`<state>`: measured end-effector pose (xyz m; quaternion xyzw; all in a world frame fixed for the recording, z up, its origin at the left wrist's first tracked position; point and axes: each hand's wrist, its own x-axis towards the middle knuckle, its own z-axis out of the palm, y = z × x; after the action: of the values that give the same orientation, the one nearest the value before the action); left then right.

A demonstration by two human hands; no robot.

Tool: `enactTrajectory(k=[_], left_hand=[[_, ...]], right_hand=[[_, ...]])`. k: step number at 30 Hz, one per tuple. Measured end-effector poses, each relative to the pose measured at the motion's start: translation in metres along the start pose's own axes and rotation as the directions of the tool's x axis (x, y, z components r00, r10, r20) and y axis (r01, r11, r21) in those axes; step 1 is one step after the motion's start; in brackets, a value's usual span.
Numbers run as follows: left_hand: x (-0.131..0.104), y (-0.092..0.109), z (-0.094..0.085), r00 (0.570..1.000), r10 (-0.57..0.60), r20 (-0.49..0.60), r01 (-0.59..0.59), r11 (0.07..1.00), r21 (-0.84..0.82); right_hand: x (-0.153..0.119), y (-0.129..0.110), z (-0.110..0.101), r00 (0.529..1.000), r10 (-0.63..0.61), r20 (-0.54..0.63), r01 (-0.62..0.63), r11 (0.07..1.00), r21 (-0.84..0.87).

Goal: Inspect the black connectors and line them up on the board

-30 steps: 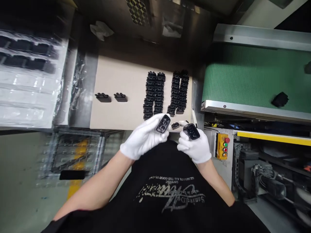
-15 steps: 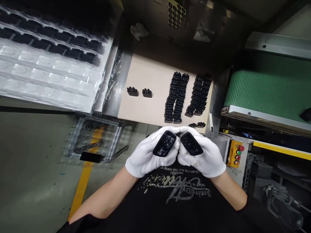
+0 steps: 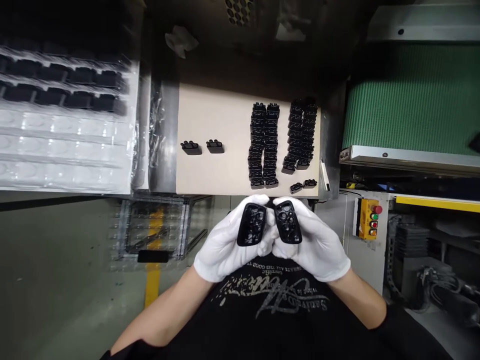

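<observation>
In a white glove, my left hand [image 3: 228, 245] is closed around a black molded plastic part [image 3: 252, 225], its hollow side with round posts facing up. My right hand [image 3: 315, 240], gloved too, grips a similar black plastic part [image 3: 288, 223], also hollow side up. Both hands are side by side in front of my chest, just off the front edge of a beige board [image 3: 217, 180]. On that board, rows of like black parts [image 3: 263, 145] stand packed together, with a second group [image 3: 301, 132] to their right. Two single parts [image 3: 215, 146] stand apart at the left.
Left of the board lies a clear plastic tray [image 3: 67, 135] partly filled with black pieces. A green conveyor belt [image 3: 408, 100] runs at the right, above a yellow button box [image 3: 369, 219]. A white-handled tool [image 3: 324, 175] lies by the board's right edge.
The view has turned and shifted slightly. Both held parts have been tilted, so their hollow insides show more fully, the right one most. Each hand keeps its part.
</observation>
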<state>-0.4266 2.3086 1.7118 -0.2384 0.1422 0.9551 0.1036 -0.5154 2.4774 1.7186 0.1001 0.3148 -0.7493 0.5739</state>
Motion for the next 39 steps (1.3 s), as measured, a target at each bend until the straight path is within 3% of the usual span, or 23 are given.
enactTrajectory(k=[7, 15, 25, 33, 36, 38, 39], left_hand=[[0.002, -0.006, 0.002, 0.999, 0.034, 0.017, -0.034, 0.999, 0.016], [0.000, -0.012, -0.007, 0.990, 0.056, 0.130, -0.053, 0.998, -0.033], [0.002, -0.015, -0.006, 0.996, 0.044, 0.076, -0.041, 0.998, -0.042], [0.003, -0.019, -0.009, 0.997, 0.047, 0.059, -0.042, 0.996, -0.077], [0.004, -0.014, -0.013, 0.998, 0.054, 0.026, -0.055, 0.998, 0.019], [0.014, -0.005, -0.018, 0.991, 0.133, -0.005, -0.127, 0.961, 0.245], [0.025, 0.001, -0.021, 0.978, 0.209, -0.016, -0.183, 0.889, 0.419]], right_hand=[[-0.005, -0.001, -0.003, 1.000, -0.021, -0.014, 0.021, 1.000, -0.022], [-0.008, -0.003, -0.003, 1.000, -0.024, -0.004, 0.024, 0.997, -0.074], [-0.008, -0.002, -0.006, 1.000, -0.013, -0.009, 0.012, 0.995, -0.098], [-0.004, 0.004, -0.010, 0.999, -0.017, -0.031, 0.018, 1.000, 0.002], [-0.003, -0.001, -0.021, 0.999, -0.027, -0.033, 0.025, 0.998, -0.062], [0.003, -0.016, -0.040, 0.989, -0.126, -0.081, 0.107, 0.972, -0.211], [0.008, -0.027, -0.055, 0.966, -0.227, -0.122, 0.175, 0.926, -0.335]])
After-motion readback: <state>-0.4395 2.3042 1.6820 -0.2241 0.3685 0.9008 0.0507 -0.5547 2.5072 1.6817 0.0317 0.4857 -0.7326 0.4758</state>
